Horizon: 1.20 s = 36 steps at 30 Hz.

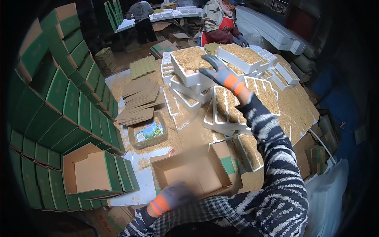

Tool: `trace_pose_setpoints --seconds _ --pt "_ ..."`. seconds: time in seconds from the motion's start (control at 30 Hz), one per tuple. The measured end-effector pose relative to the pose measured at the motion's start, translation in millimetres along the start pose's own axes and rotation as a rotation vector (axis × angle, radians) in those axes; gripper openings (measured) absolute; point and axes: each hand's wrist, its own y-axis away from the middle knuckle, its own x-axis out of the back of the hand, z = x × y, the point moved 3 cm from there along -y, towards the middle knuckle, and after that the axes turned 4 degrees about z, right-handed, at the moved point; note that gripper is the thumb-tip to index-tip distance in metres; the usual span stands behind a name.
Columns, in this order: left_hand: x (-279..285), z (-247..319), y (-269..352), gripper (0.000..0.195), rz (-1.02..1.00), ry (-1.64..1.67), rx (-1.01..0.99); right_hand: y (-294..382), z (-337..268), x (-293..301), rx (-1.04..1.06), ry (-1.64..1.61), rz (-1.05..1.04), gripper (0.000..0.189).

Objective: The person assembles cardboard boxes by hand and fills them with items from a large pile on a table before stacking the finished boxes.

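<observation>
My right hand (219,71), in a grey glove with an orange cuff, reaches over the right side of a white foam tray (189,60) filled with wood shavings. Its fingers are spread; beside them a pale round thing, apparently an egg, shows at the tray's front edge. The tray tops a stack of similar foam trays. My left hand (177,194), gloved alike and blurred, is at the near edge of an open cardboard box (197,171); whether its fingers touch the box or hold anything cannot be told. The box stands before me, showing bare cardboard inside.
Green cartons (62,97) rise in stacks at the left. Cardboard sheets (142,97) lie behind a plastic tub (148,130) of printed labels. More filled foam trays (228,106) stand at the right. A co-worker (220,26) sits across the table; another person (142,20) stands farther back.
</observation>
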Motion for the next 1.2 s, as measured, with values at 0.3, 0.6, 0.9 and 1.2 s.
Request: trace_pose_setpoints --seconds 0.3,0.6,0.9,1.2 --pt "51 12 2 0.024 0.846 -0.253 0.360 -44 18 -115 0.152 0.201 -0.136 0.050" --pt "50 9 10 0.039 0.898 -0.159 0.477 -49 20 -66 0.079 0.228 -0.164 0.047" --pt "44 -2 5 0.043 0.872 -0.080 0.488 -104 79 -106 0.079 0.048 -0.404 0.045" --pt "37 -6 12 0.051 0.934 -0.052 0.566 16 65 -68 -0.490 -0.231 0.414 0.118"
